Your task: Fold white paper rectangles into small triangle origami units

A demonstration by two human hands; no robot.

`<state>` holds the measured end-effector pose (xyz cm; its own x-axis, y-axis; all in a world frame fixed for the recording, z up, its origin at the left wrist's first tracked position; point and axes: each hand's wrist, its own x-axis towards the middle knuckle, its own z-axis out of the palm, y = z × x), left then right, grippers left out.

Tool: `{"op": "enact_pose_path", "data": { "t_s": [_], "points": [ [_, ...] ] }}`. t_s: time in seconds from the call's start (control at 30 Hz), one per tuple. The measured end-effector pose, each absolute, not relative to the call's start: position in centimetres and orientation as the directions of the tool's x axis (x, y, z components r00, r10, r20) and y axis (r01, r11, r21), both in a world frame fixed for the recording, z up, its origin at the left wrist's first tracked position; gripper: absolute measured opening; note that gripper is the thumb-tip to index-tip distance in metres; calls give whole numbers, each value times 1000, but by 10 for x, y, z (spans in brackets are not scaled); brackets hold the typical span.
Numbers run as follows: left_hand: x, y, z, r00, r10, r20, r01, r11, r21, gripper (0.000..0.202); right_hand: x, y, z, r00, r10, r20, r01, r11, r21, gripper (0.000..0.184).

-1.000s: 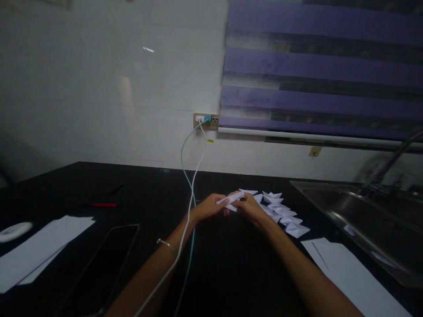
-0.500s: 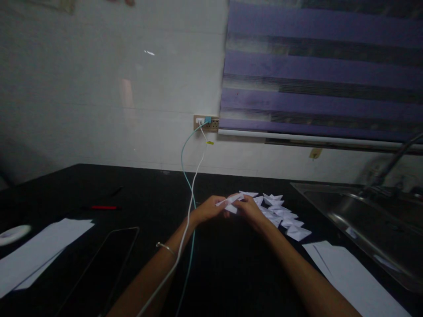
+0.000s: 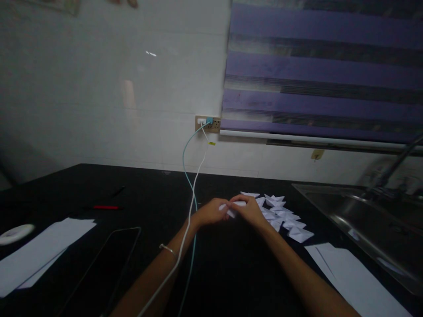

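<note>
A small white folded paper (image 3: 232, 213) is pinched between both hands over the black counter. My left hand (image 3: 212, 212) closes on its left end. On the other side my right hand (image 3: 247, 208) grips it with thumb and fingers, the two hands almost touching. The fingers cover much of the paper, so its full shape cannot be made out. Just beyond and right of my right hand, several folded paper boats (image 3: 280, 213) lie close together in a cluster.
White paper sheets lie at the right (image 3: 355, 277) and left (image 3: 46, 251). Near the left sheets are a dark phone (image 3: 102, 268), a white roll (image 3: 16, 234) and a red pen (image 3: 105, 207). A white cable (image 3: 190, 211) crosses my left arm. A steel sink (image 3: 346, 215) borders the right.
Both hands have shifted their grip on the folded paper, and the fingers now cover more of it. The paper's raised wing-like edges no longer show. The camera view has moved slightly.
</note>
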<state>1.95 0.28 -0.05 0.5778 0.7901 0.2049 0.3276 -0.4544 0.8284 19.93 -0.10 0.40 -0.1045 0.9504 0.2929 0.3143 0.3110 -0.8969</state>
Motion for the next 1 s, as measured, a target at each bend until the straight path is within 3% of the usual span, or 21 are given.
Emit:
{"op": "enact_pose_path", "data": {
  "t_s": [0.2,0.4,1.0],
  "points": [
    [17,3,2,621,762,182,312,-454,835,46,205,-1,6,-162,942,294,330,332,-884,18],
    [12,6,4,658,722,214,249,-477,843,51,210,2,7,-149,939,311,331,343,-879,22],
    [4,23,-4,456,825,335,129,-434,892,50,220,7,7,-167,963,209,150,235,-960,26]
  ]
}}
